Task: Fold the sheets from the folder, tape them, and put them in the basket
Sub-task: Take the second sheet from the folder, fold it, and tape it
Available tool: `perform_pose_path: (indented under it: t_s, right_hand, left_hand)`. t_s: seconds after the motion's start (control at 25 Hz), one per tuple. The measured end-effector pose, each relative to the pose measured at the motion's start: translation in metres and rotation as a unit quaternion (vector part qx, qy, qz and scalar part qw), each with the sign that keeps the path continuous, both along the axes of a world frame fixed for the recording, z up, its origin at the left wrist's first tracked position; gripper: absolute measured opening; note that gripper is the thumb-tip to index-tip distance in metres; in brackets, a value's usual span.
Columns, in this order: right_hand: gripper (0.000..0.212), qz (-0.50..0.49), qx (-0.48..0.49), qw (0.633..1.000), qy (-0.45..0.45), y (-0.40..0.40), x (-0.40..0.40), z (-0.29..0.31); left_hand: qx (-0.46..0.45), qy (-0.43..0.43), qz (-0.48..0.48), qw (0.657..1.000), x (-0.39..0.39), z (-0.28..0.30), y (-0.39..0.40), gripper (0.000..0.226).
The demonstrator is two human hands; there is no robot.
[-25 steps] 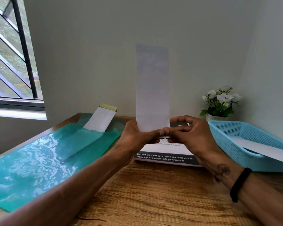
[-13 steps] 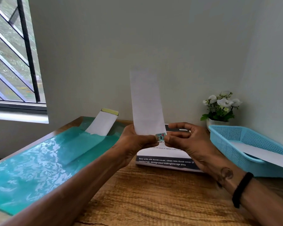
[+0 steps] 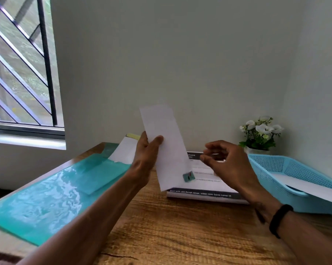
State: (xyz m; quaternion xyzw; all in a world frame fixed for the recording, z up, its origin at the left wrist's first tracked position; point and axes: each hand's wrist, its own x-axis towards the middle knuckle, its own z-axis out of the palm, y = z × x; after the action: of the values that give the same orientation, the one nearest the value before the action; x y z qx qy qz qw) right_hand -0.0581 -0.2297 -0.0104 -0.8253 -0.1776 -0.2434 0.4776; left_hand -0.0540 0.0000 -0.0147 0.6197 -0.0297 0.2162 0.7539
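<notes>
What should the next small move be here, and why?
Probably carry the folded sheet rightward and lay it in the basket. The left hand holds it upright above the table, a piece of tape already sits at its lower edge, and the right hand is off it, holding nothing. One sheet lies in the basket already.

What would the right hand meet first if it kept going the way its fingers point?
Most likely the folded sheet held by the left hand: the right hand has its fingertips aimed leftward at the sheet's lower half, above the tape. Depth is unclear.
</notes>
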Motion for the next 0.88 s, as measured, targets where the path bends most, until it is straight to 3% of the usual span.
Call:
perform_pose_path:
  t_s: [0.12,0.24,0.36,0.44,0.56,0.68,0.88]
  right_hand:
    - [0.04,-0.041,-0.054,0.99,-0.122,0.002,-0.005,0.034]
    - [0.054,-0.076,-0.178,0.954,-0.227,0.0,-0.001,0.082]
    - [0.068,-0.097,-0.256,0.937,-0.217,-0.003,-0.002,0.127]
    - [0.061,-0.074,-0.247,0.943,-0.208,-0.006,-0.009,0.147]
    - [0.024,-0.071,-0.274,0.928,-0.243,-0.019,-0.033,0.161]
    - [0.016,-0.084,-0.327,0.911,-0.238,-0.038,-0.061,0.16]
    - [0.014,-0.13,-0.371,0.907,-0.151,-0.082,-0.098,0.161]
  left_hand:
    - [0.079,-0.002,0.0,0.997,-0.005,0.007,-0.006,0.029]
    - [0.132,0.0,0.005,0.991,-0.012,0.025,-0.014,0.028]
    - [0.228,-0.046,0.024,0.972,-0.027,0.045,-0.018,0.036]
    - [0.358,-0.107,0.071,0.925,-0.032,0.054,-0.02,0.033]
    - [0.499,-0.172,0.11,0.842,-0.04,0.065,-0.027,0.027]
    - [0.568,-0.204,0.127,0.787,-0.042,0.074,-0.039,0.019]
    - [0.616,-0.243,0.122,0.739,-0.057,0.09,-0.087,0.03]
